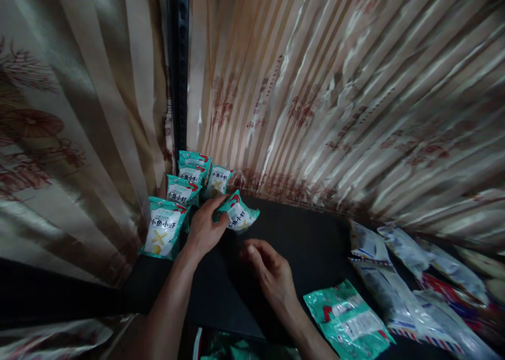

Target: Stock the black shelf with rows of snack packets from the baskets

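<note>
My left hand (208,226) is closed on a teal and white snack bag (239,213), pinching its left side; the bag tilts over the black shelf. Behind it stands another upright snack bag (218,180). Left of that hand, several matching bags form a row, with the front snack bag (163,229) nearest me. My right hand (272,270) hovers lower and to the right, fingers curled and apart from the bag. Its fingertips are blurred, and I see nothing held in them.
A teal bag (349,320) lies back side up at lower right. Beyond it are several silvery packets (394,291). A container of teal bags (244,351) sits at the bottom edge. Wrinkled printed sheeting (276,86) lines the back and left, with a dark post (182,65) at the corner.
</note>
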`<state>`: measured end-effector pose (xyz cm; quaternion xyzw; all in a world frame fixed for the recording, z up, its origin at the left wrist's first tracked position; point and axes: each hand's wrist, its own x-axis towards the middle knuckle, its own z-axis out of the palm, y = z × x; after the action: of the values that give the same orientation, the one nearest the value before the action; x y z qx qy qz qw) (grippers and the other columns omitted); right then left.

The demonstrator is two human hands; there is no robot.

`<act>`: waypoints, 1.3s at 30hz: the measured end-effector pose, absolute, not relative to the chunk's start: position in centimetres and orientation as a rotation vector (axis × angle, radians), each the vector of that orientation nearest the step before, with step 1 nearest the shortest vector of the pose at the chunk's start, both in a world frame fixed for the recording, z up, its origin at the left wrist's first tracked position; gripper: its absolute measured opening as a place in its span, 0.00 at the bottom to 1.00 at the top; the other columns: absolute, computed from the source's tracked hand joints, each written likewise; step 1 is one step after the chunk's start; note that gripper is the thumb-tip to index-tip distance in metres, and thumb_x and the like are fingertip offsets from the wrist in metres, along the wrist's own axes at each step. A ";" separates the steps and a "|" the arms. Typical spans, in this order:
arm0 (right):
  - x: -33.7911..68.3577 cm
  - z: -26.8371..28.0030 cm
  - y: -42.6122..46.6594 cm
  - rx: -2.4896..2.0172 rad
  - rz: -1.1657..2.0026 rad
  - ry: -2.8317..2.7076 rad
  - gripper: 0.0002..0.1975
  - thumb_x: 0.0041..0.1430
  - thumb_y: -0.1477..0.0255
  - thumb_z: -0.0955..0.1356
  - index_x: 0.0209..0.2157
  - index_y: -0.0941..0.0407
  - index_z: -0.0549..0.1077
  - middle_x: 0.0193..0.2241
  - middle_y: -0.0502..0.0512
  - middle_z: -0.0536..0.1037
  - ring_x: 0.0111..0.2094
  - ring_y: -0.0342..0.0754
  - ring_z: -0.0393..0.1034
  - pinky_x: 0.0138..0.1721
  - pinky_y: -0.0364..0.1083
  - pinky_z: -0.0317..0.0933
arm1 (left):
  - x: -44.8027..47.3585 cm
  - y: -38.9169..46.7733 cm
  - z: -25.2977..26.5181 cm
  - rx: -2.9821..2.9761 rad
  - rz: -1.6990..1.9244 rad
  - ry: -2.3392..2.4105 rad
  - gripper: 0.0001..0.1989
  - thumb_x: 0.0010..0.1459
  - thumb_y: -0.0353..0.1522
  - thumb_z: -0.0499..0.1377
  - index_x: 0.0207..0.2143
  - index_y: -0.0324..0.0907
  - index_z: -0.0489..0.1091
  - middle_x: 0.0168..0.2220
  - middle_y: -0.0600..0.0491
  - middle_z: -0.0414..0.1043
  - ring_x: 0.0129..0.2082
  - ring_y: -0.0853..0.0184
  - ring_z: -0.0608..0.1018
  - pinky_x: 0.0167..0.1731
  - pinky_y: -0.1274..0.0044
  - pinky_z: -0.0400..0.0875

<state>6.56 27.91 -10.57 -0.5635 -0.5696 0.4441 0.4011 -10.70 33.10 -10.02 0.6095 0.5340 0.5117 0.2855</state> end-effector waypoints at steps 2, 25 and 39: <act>7.9 -10.1 28.6 -1.409 0.700 -1.625 0.21 0.48 0.55 0.70 0.42 0.51 0.73 0.43 0.60 0.76 0.44 0.58 0.69 0.44 0.55 0.64 | -10.9 33.1 -9.5 1.707 1.323 1.361 0.21 0.52 0.25 0.54 0.49 0.43 0.69 0.48 0.52 0.72 0.49 0.65 0.73 0.52 0.73 0.65; 0.1 -14.1 37.3 -1.506 0.821 -1.380 0.24 0.47 0.55 0.68 0.41 0.57 0.69 0.38 0.59 0.78 0.39 0.52 0.73 0.40 0.49 0.64 | -8.4 32.2 -11.7 1.857 1.207 2.108 0.17 0.54 0.23 0.52 0.45 0.40 0.70 0.52 0.43 0.62 0.51 0.58 0.70 0.48 0.68 0.70; -1.4 -14.1 38.4 -1.522 0.819 -1.472 0.20 0.51 0.57 0.67 0.42 0.56 0.70 0.37 0.56 0.78 0.37 0.50 0.73 0.40 0.47 0.65 | -9.3 32.4 -11.2 1.768 1.027 2.257 0.19 0.57 0.27 0.51 0.51 0.41 0.67 0.53 0.46 0.64 0.46 0.62 0.73 0.40 0.73 0.73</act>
<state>-1.36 38.35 -14.11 -0.6077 -0.5879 0.3271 0.4220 -9.27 32.37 -11.25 0.5797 0.7404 0.3367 0.0481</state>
